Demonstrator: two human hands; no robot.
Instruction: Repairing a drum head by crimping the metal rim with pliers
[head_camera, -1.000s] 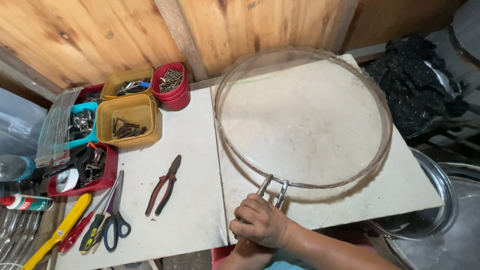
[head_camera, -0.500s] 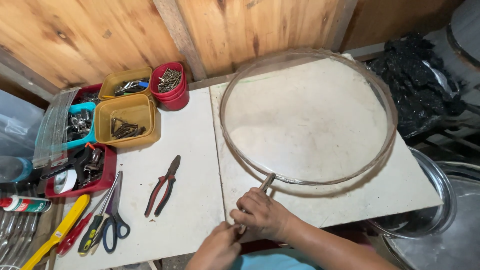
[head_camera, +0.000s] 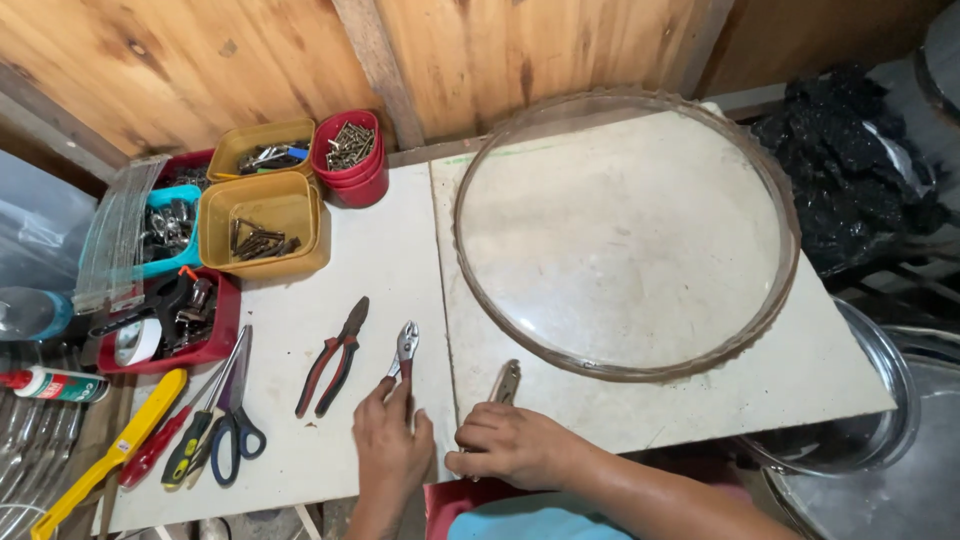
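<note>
- Head view: a large round glass lid (head_camera: 625, 235) is seen lying flat on the white tabletop (head_camera: 380, 270); it serves as the landmark below.
- Left hand (head_camera: 390, 445): closed around the handles of small slip-joint pliers (head_camera: 404, 350), held just left of the lid's near rim, the nose directed away from the body. The wrist is kept low, close to the table.
- Right hand (head_camera: 510, 445): fingers curled and narrow, pinching a metal clip (head_camera: 506, 382) that is touching the lid's near rim. The forearm is brought in from the lower right.
- Judgement: a better grip would be obtained if the clip were kept pressed against the rim while the pliers' nose is squared to it; slipping on glass is a risk.
- Red-handled pliers (head_camera: 333, 357) are lying unused farther left of the lid; tubs of screws (head_camera: 348, 145) are set beyond its left edge.
</note>
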